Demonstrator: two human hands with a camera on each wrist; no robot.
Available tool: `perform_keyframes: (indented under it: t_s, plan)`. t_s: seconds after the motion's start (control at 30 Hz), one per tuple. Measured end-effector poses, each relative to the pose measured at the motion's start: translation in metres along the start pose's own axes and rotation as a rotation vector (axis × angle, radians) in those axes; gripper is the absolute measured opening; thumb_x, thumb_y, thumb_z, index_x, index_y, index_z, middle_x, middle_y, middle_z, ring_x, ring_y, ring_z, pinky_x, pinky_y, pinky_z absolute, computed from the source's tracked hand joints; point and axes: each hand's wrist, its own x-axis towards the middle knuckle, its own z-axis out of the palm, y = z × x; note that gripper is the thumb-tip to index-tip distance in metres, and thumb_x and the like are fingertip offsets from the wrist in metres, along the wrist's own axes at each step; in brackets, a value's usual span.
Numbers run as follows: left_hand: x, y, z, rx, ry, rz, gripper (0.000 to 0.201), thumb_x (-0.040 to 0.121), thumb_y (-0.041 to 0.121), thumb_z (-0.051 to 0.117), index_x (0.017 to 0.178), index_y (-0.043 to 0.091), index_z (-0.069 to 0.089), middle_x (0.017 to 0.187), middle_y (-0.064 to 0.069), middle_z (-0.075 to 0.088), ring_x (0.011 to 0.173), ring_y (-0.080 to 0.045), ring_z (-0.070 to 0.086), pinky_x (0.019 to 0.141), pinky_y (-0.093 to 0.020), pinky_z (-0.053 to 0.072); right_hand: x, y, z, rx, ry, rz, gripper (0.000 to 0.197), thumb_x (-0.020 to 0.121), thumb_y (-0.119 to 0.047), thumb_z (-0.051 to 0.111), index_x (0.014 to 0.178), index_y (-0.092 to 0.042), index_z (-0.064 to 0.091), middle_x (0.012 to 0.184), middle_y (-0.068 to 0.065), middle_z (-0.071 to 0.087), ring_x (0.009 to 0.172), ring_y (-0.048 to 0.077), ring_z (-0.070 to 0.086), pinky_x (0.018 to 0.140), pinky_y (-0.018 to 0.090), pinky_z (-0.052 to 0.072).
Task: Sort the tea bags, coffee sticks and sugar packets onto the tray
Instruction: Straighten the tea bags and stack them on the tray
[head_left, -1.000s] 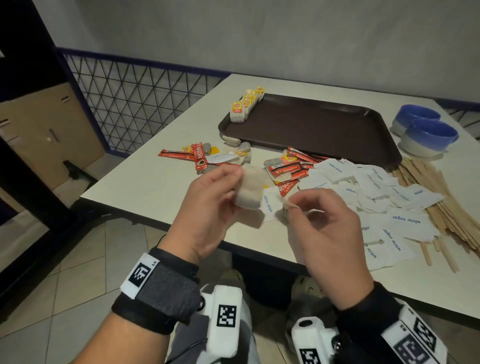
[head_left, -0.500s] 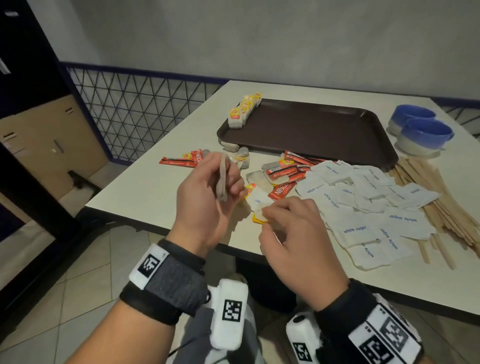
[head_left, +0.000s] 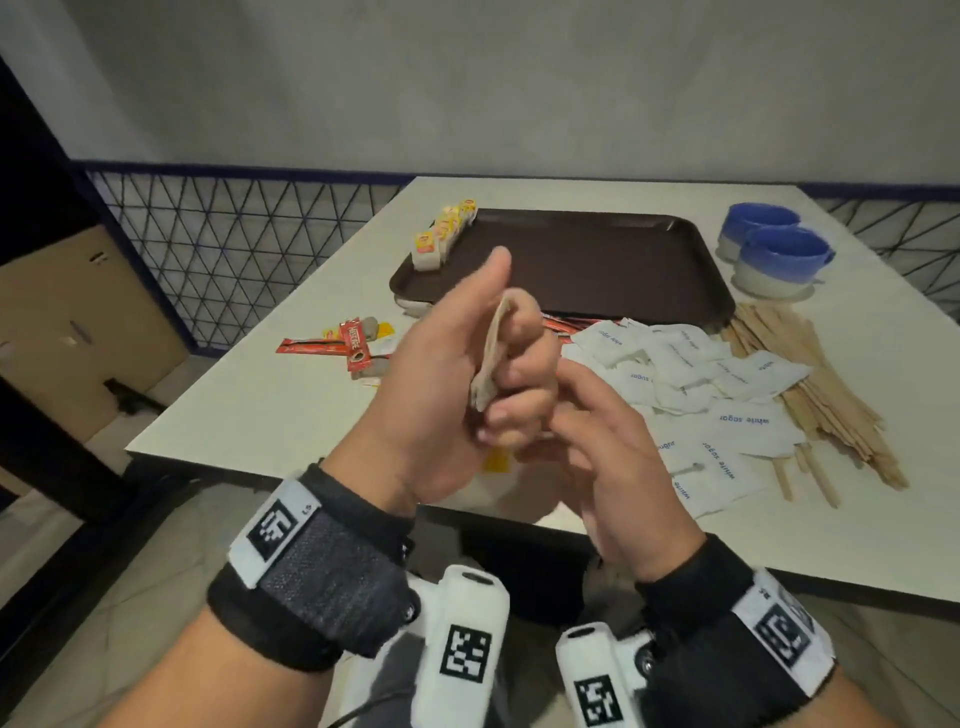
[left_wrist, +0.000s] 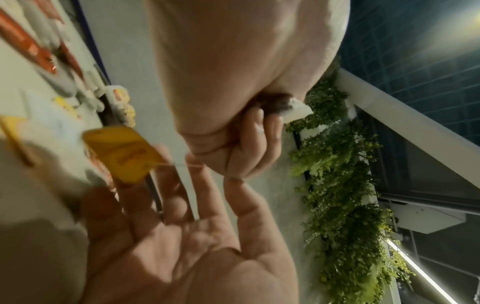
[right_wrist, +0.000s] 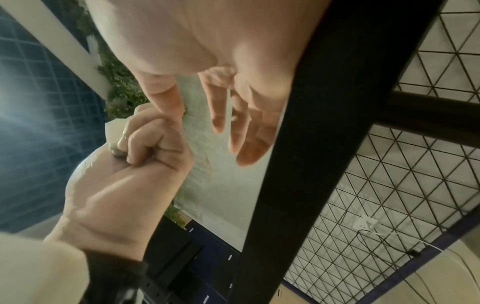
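My left hand (head_left: 452, 374) is raised over the table's near edge and grips a beige tea bag (head_left: 491, 358) edge-on in a fist, thumb up. The bag's corner (left_wrist: 296, 111) pokes out past the fingers. Its yellow tag (left_wrist: 122, 152) hangs on a thin string below the fist. My right hand (head_left: 597, 441) is just right of the fist, its thumb touching it, fingers (right_wrist: 218, 119) straight and loose. The brown tray (head_left: 597, 270) lies beyond, with a row of tea bags (head_left: 441, 234) along its left edge.
Red coffee sticks (head_left: 353, 345) lie left of my hands. White sugar packets (head_left: 727, 395) are heaped to the right, with wooden stirrers (head_left: 831, 384) beyond them. Two blue cups (head_left: 779, 254) stand right of the tray. A mesh railing runs behind the table.
My left hand rose and turned the tea bag edge-on. My right hand let the yellow tag go and came up against the left fist; the tag now dangles.
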Motion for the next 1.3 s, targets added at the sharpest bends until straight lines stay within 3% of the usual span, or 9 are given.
perform_keyframes:
  t_s: [0.1, 0.2, 0.33, 0.43, 0.57, 0.73, 0.93, 1.1, 1.3]
  plan:
    - [0.0, -0.008, -0.004, -0.086, -0.05, 0.016, 0.057, 0.087, 0.064, 0.065, 0.074, 0.023, 0.026, 0.068, 0.0, 0.019, 0.047, -0.011, 0.017, 0.042, -0.021, 0.008, -0.002, -0.004, 0.0, -0.024, -0.034, 0.099, 0.024, 0.086, -0.009, 0.054, 0.103, -0.005, 0.071, 0.092, 0.028, 0.071, 0.073, 0.036, 0.064, 0.06, 0.04, 0.049]
    - [-0.005, -0.006, -0.016, 0.046, 0.026, 0.138, 0.044, 0.076, 0.024, 0.07, 0.074, 0.023, 0.026, 0.072, 0.001, 0.023, 0.052, -0.01, 0.021, 0.043, -0.021, 0.012, -0.004, -0.004, -0.002, -0.06, -0.019, 0.143, 0.019, 0.095, 0.0, 0.063, 0.083, -0.013, 0.071, 0.063, 0.008, 0.061, 0.047, 0.017, 0.045, 0.042, 0.022, 0.029]
    - [-0.011, -0.005, -0.027, -0.032, 0.106, 0.176, 0.02, 0.067, 0.018, 0.052, 0.08, 0.02, 0.037, 0.077, -0.001, 0.039, 0.056, -0.014, 0.029, 0.047, -0.024, 0.016, -0.003, -0.007, -0.001, 0.012, -0.036, 0.154, 0.016, 0.098, -0.008, 0.062, 0.091, -0.013, 0.076, 0.073, 0.013, 0.064, 0.048, 0.019, 0.044, 0.043, 0.023, 0.03]
    - [-0.012, -0.006, -0.029, 0.081, 0.238, 0.218, 0.007, 0.083, 0.022, 0.045, 0.085, 0.016, 0.048, 0.081, -0.005, 0.047, 0.062, -0.018, 0.037, 0.051, -0.027, 0.02, -0.003, -0.006, -0.001, -0.032, -0.024, 0.153, 0.017, 0.098, -0.004, 0.062, 0.096, -0.012, 0.077, 0.074, 0.015, 0.066, 0.047, 0.017, 0.047, 0.045, 0.025, 0.033]
    - [-0.01, -0.001, -0.027, 0.183, 0.324, 0.281, 0.05, 0.108, 0.045, 0.031, 0.082, 0.013, 0.057, 0.086, -0.009, 0.054, 0.066, -0.019, 0.044, 0.052, -0.029, 0.028, -0.004, -0.006, 0.002, -0.076, -0.024, 0.173, 0.015, 0.098, -0.007, 0.063, 0.098, -0.015, 0.076, 0.078, 0.011, 0.069, 0.048, 0.014, 0.05, 0.05, 0.027, 0.04]
    - [-0.01, -0.002, -0.026, 0.354, 0.357, 0.359, 0.076, 0.109, 0.055, 0.014, 0.083, 0.008, 0.068, 0.087, -0.006, 0.064, 0.07, -0.015, 0.047, 0.057, -0.029, 0.037, -0.003, -0.008, 0.003, -0.078, -0.006, 0.219, 0.01, 0.096, -0.009, 0.066, 0.101, -0.016, 0.073, 0.08, 0.008, 0.065, 0.046, 0.014, 0.05, 0.05, 0.027, 0.039]
    - [-0.004, -0.003, -0.035, 0.298, 0.414, 0.393, 0.069, 0.109, 0.055, 0.02, 0.082, 0.015, 0.07, 0.089, -0.009, 0.064, 0.08, -0.019, 0.053, 0.068, -0.033, 0.039, -0.003, -0.011, 0.002, -0.132, -0.055, 0.187, 0.0, 0.094, -0.009, 0.07, 0.094, -0.009, 0.069, 0.076, 0.011, 0.061, 0.049, 0.019, 0.053, 0.044, 0.025, 0.039]
    - [-0.004, -0.005, -0.053, 0.097, 0.538, 0.41, 0.054, 0.11, 0.051, 0.031, 0.072, 0.017, 0.05, 0.075, -0.008, 0.058, 0.073, -0.027, 0.057, 0.075, -0.041, 0.041, 0.0, -0.009, -0.001, -0.03, -0.003, 0.177, 0.007, 0.094, -0.009, 0.068, 0.099, -0.005, 0.068, 0.074, 0.017, 0.054, 0.042, 0.016, 0.05, 0.046, 0.027, 0.039]
    - [-0.008, -0.022, -0.056, 0.18, 0.561, 0.29, 0.051, 0.101, 0.059, 0.043, 0.068, 0.019, 0.039, 0.065, -0.002, 0.034, 0.061, -0.024, 0.041, 0.066, -0.035, 0.04, 0.003, -0.006, -0.003, 0.098, 0.025, 0.167, 0.015, 0.086, 0.001, 0.07, 0.101, -0.001, 0.068, 0.08, 0.017, 0.055, 0.053, 0.021, 0.057, 0.049, 0.032, 0.049]
